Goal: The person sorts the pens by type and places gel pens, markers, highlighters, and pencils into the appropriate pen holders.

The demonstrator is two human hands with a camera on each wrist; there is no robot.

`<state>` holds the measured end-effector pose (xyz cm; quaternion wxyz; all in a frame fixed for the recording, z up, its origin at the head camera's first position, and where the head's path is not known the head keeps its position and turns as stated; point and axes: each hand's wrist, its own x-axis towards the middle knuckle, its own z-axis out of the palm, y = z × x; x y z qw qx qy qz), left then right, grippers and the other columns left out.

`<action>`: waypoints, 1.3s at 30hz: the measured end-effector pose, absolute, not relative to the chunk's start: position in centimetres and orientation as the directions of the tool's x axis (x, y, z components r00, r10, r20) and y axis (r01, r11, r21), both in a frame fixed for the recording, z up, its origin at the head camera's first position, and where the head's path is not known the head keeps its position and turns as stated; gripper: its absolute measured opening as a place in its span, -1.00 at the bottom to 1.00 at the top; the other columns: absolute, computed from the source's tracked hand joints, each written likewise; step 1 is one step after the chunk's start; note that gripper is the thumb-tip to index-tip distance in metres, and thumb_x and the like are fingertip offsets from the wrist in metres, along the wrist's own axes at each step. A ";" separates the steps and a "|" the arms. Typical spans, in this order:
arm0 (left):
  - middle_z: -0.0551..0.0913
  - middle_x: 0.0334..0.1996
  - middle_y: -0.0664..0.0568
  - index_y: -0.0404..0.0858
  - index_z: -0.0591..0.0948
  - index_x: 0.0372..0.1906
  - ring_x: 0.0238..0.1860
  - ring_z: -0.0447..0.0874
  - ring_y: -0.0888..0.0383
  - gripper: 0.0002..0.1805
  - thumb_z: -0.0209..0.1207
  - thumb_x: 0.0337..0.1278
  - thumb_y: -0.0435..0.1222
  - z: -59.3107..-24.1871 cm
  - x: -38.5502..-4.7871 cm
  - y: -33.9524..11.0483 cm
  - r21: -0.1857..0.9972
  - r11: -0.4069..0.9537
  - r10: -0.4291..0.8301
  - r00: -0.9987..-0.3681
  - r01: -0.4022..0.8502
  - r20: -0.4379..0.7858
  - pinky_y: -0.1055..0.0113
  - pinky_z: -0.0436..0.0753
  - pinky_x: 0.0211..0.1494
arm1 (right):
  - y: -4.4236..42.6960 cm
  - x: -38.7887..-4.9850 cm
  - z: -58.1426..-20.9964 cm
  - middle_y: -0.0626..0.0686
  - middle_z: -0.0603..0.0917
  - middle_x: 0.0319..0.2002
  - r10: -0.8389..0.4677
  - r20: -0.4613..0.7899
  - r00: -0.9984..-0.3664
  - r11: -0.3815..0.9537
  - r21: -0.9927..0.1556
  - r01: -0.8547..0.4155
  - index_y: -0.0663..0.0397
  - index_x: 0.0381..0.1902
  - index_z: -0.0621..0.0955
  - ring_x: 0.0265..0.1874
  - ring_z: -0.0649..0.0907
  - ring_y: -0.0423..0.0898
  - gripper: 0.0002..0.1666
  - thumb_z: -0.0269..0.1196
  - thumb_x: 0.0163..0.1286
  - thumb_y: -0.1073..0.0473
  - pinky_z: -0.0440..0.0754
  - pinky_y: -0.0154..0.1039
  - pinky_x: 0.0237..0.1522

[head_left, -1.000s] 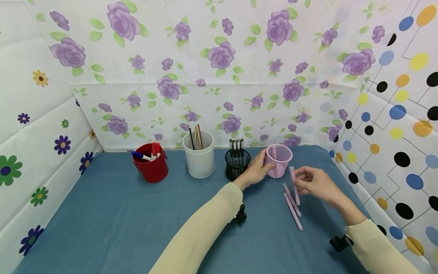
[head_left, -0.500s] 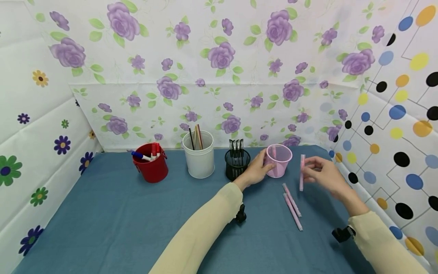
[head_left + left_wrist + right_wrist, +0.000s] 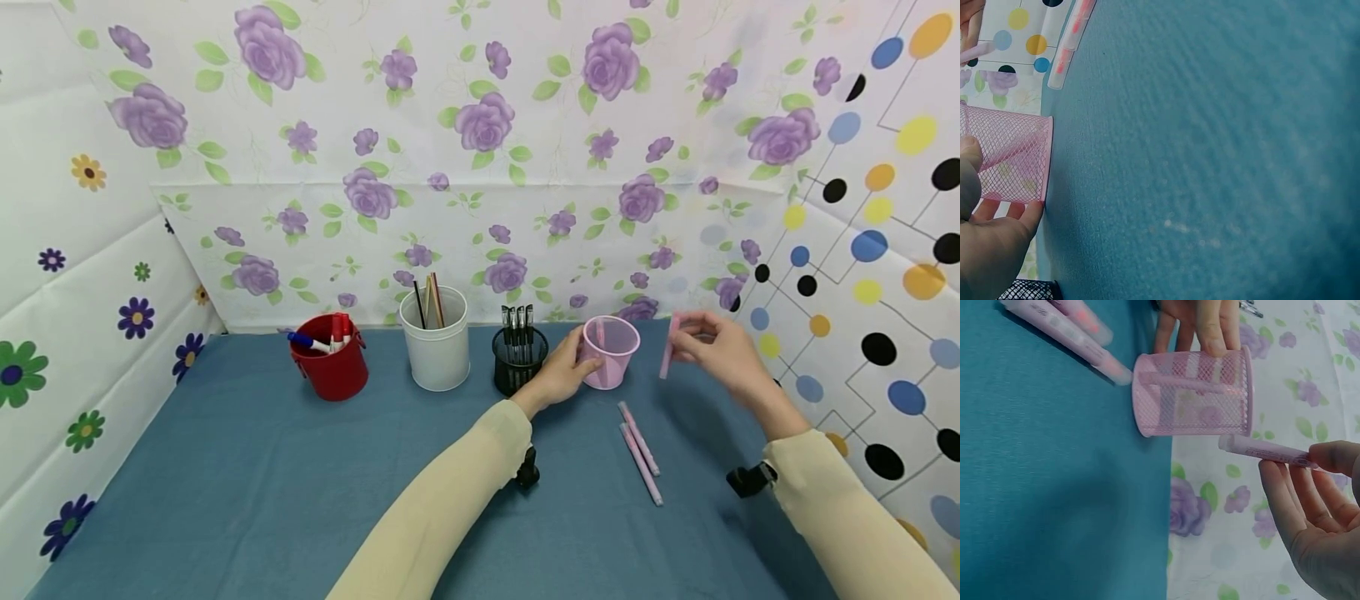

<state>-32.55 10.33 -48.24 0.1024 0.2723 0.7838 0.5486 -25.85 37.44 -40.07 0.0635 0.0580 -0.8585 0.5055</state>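
My left hand (image 3: 561, 368) holds the pink mesh pen cup (image 3: 611, 354) by its left side, thumb in front and fingers behind. One pink highlighter (image 3: 1191, 383) leans inside this cup and shows through the mesh. To the right of the cup, my right hand (image 3: 720, 346) pinches another pink highlighter (image 3: 669, 348) between thumb and fingers. It is raised off the table, near the cup's rim height and apart from it. Two more pink highlighters (image 3: 640, 458) lie side by side on the blue cloth in front of the cup.
A black mesh cup (image 3: 517, 367) with several black pens stands just left of my left hand. Farther left are a white cup (image 3: 438, 358) with pencils and a red bucket (image 3: 337, 375) with markers. A floral cloth (image 3: 480, 225) hangs behind the blue tablecloth (image 3: 262, 483).
My right hand has lifted one highlighter from beside the other two, carrying it up and away toward the back right. The left hand and the cup stay in place.
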 end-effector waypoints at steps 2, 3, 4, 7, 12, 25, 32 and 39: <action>0.28 0.60 -0.11 -0.10 0.08 0.72 0.60 0.29 0.00 -0.25 0.13 0.64 -0.20 -48.3 -32.6 10.3 0.916 0.250 0.540 -0.830 0.314 0.137 0.15 0.41 0.59 | 37.2 -26.2 -39.7 0.03 0.71 -0.06 -0.018 0.195 -0.981 0.466 -0.866 -0.181 0.16 0.29 0.55 -0.19 0.80 -0.19 -0.56 0.31 0.60 0.07 0.81 -0.35 -0.15; 0.28 0.60 -0.11 -0.10 0.08 0.72 0.60 0.29 0.00 -0.25 0.13 0.64 -0.19 -48.3 -32.6 10.3 0.916 0.248 0.541 -0.830 0.314 0.138 0.15 0.41 0.59 | 37.1 -26.4 -39.5 0.02 0.72 -0.06 -0.007 0.211 -0.977 0.458 -0.868 -0.191 0.16 0.28 0.56 -0.19 0.80 -0.19 -0.56 0.32 0.59 0.08 0.81 -0.34 -0.15; 0.28 0.60 -0.11 -0.10 0.08 0.72 0.60 0.29 0.00 -0.24 0.13 0.64 -0.20 -48.3 -32.6 10.3 0.917 0.248 0.542 -0.829 0.314 0.138 0.15 0.41 0.59 | 36.9 -26.6 -39.3 0.00 0.72 -0.06 0.005 0.226 -0.974 0.456 -0.868 -0.199 0.16 0.28 0.57 -0.18 0.80 -0.20 -0.56 0.33 0.58 0.07 0.81 -0.34 -0.15; 0.28 0.60 -0.10 -0.10 0.08 0.72 0.60 0.29 0.00 -0.24 0.14 0.64 -0.21 -48.2 -32.5 10.3 0.918 0.245 0.543 -0.828 0.313 0.137 0.15 0.41 0.59 | 36.4 -27.2 -38.8 -0.02 0.72 -0.04 0.040 0.251 -0.967 0.462 -0.863 -0.205 0.15 0.27 0.59 -0.16 0.78 -0.24 -0.55 0.34 0.57 0.03 0.81 -0.34 -0.13; 0.27 0.61 -0.09 -0.09 0.08 0.72 0.61 0.29 0.00 -0.24 0.13 0.64 -0.20 -48.3 -32.5 10.3 0.919 0.247 0.543 -0.829 0.306 0.131 0.14 0.42 0.59 | 35.7 -28.2 -38.0 0.07 0.69 0.01 0.062 0.265 -0.962 0.462 -0.862 -0.208 0.15 0.28 0.58 -0.15 0.77 -0.24 -0.52 0.34 0.56 0.02 0.81 -0.35 -0.13; 0.28 0.60 -0.11 -0.10 0.08 0.72 0.61 0.28 -0.01 -0.25 0.13 0.64 -0.22 -48.2 -32.6 10.2 0.922 0.237 0.546 -0.827 0.306 0.134 0.12 0.42 0.59 | 34.4 -30.6 -37.2 0.01 0.72 -0.04 0.002 0.322 -0.947 0.426 -0.857 -0.291 0.19 0.32 0.57 -0.20 0.79 -0.24 -0.50 0.36 0.55 0.09 0.82 -0.30 -0.11; 0.27 0.61 -0.10 -0.09 0.08 0.72 0.61 0.29 -0.01 -0.25 0.12 0.65 -0.20 -48.2 -32.6 10.2 0.919 0.248 0.541 -0.831 0.306 0.131 0.12 0.42 0.59 | 34.0 -31.6 -37.7 0.09 0.73 -0.04 -0.046 0.312 -0.949 0.425 -0.854 -0.301 0.17 0.29 0.60 -0.23 0.80 -0.20 -0.53 0.38 0.53 0.11 0.82 -0.31 -0.17; 0.29 0.60 -0.10 -0.10 0.08 0.71 0.59 0.31 -0.01 -0.26 0.12 0.65 -0.20 -48.2 -32.6 10.3 0.920 0.245 0.541 -0.830 0.306 0.133 0.12 0.43 0.58 | 33.4 -32.2 -38.5 0.19 0.75 -0.02 -0.080 0.293 -0.953 0.444 -0.845 -0.297 0.16 0.24 0.63 -0.22 0.80 -0.15 -0.57 0.40 0.52 0.11 0.82 -0.30 -0.16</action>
